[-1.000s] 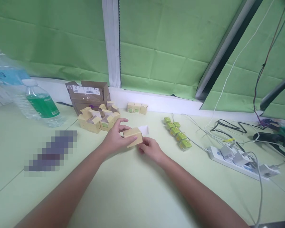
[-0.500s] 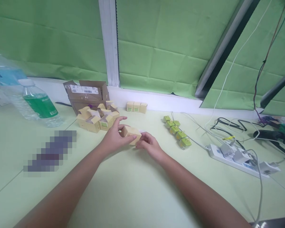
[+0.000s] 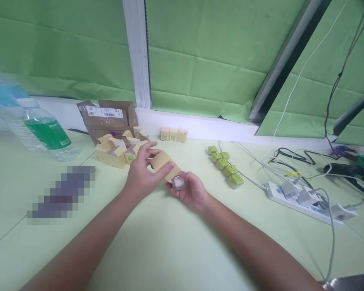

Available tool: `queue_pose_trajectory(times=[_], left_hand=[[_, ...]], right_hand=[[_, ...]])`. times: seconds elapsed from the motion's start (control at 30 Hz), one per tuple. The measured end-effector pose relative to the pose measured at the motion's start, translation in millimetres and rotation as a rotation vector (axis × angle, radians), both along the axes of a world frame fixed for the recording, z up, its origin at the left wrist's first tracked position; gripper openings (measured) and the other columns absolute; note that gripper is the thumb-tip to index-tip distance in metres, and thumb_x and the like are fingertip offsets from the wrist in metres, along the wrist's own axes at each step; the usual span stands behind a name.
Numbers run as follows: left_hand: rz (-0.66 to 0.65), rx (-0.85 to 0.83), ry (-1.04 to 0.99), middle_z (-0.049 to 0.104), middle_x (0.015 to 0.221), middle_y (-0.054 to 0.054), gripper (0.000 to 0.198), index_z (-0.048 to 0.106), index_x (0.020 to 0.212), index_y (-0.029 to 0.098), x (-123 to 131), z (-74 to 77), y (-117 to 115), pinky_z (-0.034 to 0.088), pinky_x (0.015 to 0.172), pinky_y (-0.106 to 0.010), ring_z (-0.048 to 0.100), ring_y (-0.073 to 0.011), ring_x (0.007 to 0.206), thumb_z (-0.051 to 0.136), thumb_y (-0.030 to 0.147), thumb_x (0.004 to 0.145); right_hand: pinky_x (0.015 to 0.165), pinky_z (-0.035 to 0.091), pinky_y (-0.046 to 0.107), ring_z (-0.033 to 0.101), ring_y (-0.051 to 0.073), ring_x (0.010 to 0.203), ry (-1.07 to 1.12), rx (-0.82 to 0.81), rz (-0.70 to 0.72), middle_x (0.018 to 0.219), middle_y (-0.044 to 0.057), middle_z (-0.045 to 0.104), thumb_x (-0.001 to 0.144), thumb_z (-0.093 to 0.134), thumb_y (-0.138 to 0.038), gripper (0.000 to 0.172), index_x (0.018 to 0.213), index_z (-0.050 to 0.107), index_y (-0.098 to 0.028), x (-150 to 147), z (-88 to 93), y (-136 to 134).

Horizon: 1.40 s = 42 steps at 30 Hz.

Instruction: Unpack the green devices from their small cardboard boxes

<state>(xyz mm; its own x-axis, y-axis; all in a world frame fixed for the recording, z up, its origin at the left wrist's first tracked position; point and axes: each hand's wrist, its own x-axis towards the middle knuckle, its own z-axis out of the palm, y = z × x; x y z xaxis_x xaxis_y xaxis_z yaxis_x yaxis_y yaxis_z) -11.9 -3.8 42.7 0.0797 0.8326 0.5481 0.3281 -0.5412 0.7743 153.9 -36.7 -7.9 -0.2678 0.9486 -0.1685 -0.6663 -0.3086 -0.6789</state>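
Observation:
My left hand [image 3: 142, 173] is closed around a small tan cardboard box [image 3: 161, 160], thumb along its near side. The box is tilted, its lower right end facing my right hand [image 3: 195, 193]. At that end a small clear container [image 3: 178, 182] with a pale base shows, and the fingers of my right hand are closed around it. Whether part of it is still inside the box is hidden. Just left of my left hand stand several similar boxes with raised flaps [image 3: 115, 157].
Several clear containers with green lids [image 3: 230, 170] form a slanting line on the right. Three closed small boxes [image 3: 173, 135] stand by the wall. A larger brown carton [image 3: 109, 125], a green-labelled bottle [image 3: 50, 133] and a power strip with plugs [image 3: 303, 204] surround the work area.
The box in my left hand has tipped, its right end now lower. A clear container has come into view at that end, in the fingers of my right hand.

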Motion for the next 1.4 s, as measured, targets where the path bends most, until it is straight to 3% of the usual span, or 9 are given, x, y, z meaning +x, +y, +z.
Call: queue_pose_trajectory(times=[0.1, 0.3, 0.53, 0.7, 0.8, 1.13, 1.23, 1.33, 1.4], left_hand=[[0.029, -0.046, -0.209, 0.064, 0.106, -0.006, 0.064, 0.048, 0.127, 0.022, -4, -8.5, 18, 0.053, 0.086, -0.034, 0.065, -0.0222, 0.101, 0.077, 0.046, 0.075], [0.159, -0.344, -0.496, 0.067, 0.101, -0.006, 0.053, 0.049, 0.111, 0.022, -16, -36.6, 49, 0.051, 0.065, -0.027, 0.066, -0.0181, 0.085, 0.074, 0.053, 0.076], [0.116, -0.466, -0.503, 0.068, 0.102, -0.006, 0.055, 0.053, 0.107, 0.021, -12, -55.0, 55, 0.05, 0.064, -0.026, 0.064, -0.015, 0.077, 0.077, 0.055, 0.073], [0.102, -0.492, -0.495, 0.068, 0.1, -0.007, 0.055, 0.054, 0.104, 0.019, -8, -51.7, 50, 0.048, 0.063, -0.026, 0.062, -0.0161, 0.078, 0.077, 0.056, 0.071], [0.086, -0.509, -0.481, 0.067, 0.1, -0.007, 0.056, 0.054, 0.105, 0.018, -6, -51.1, 48, 0.047, 0.063, -0.026, 0.061, -0.0162, 0.078, 0.077, 0.056, 0.07], [0.005, -0.549, -0.474, 0.065, 0.094, -0.005, 0.057, 0.055, 0.103, 0.019, -3, -58.7, 49, 0.048, 0.062, -0.027, 0.062, -0.0173, 0.078, 0.078, 0.058, 0.069], [-0.014, -0.568, -0.51, 0.065, 0.093, -0.006, 0.055, 0.054, 0.104, 0.018, -3, -63.7, 54, 0.051, 0.065, -0.028, 0.063, -0.0179, 0.079, 0.076, 0.058, 0.073], [-0.049, -0.572, -0.554, 0.065, 0.1, -0.006, 0.051, 0.052, 0.109, 0.02, -1, -67.0, 56, 0.055, 0.07, -0.031, 0.066, -0.0183, 0.083, 0.069, 0.058, 0.08], [-0.121, -0.576, -0.609, 0.066, 0.106, -0.006, 0.048, 0.051, 0.113, 0.022, 0, -66.9, 54, 0.058, 0.076, -0.035, 0.067, -0.0182, 0.087, 0.064, 0.058, 0.084]], right_hand=[[0.053, 0.049, 0.021, 0.063, 0.013, 0.065, -0.054, -0.038, -0.053, 0.082, 0.002, 0.068, 0.076, 0.069, -0.028, 0.021, 0.093, 0.059, -0.021, 6, 1.6, 6], [0.06, 0.053, 0.028, 0.063, 0.017, 0.072, -0.276, -0.061, -0.356, 0.082, 0.004, 0.064, 0.089, 0.056, -0.048, 0.027, 0.095, 0.06, -0.022, 37, 4.6, 28], [0.099, 0.045, 0.046, 0.055, 0.027, 0.106, -1.469, 0.421, -0.689, 0.113, 0.012, 0.056, 0.089, 0.058, -0.046, 0.033, 0.111, 0.062, -0.022, 83, -11.3, 37], [0.092, 0.045, 0.041, 0.053, 0.03, 0.11, -2.182, 0.441, -0.553, 0.117, 0.017, 0.053, 0.096, 0.053, -0.035, 0.027, 0.114, 0.061, -0.016, 88, -21.9, 53], [0.086, 0.044, 0.038, 0.054, 0.031, 0.107, -2.383, 0.399, -0.463, 0.114, 0.018, 0.057, 0.097, 0.053, -0.034, 0.025, 0.112, 0.062, -0.016, 89, -19.0, 72], [0.097, 0.036, 0.054, 0.047, 0.04, 0.122, -2.418, 0.316, -0.612, 0.126, 0.026, 0.059, 0.096, 0.052, -0.036, 0.035, 0.117, 0.062, -0.011, 88, 3.6, 97], [0.103, 0.038, 0.051, 0.048, 0.033, 0.126, -1.937, 0.462, -0.716, 0.134, 0.018, 0.058, 0.1, 0.042, -0.038, 0.037, 0.125, 0.057, -0.016, 54, 7.8, 79], [0.085, 0.055, 0.041, 0.063, 0.025, 0.105, -1.264, 0.431, -0.286, 0.122, 0.01, 0.065, 0.095, 0.046, -0.053, 0.043, 0.126, 0.053, -0.023, 13, 13.4, 58], [0.075, 0.058, 0.037, 0.065, 0.023, 0.1, -1.02, 0.367, -0.15, 0.114, 0.006, 0.065, 0.085, 0.062, -0.056, 0.057, 0.131, 0.046, -0.027, -9, 17.3, 49]])
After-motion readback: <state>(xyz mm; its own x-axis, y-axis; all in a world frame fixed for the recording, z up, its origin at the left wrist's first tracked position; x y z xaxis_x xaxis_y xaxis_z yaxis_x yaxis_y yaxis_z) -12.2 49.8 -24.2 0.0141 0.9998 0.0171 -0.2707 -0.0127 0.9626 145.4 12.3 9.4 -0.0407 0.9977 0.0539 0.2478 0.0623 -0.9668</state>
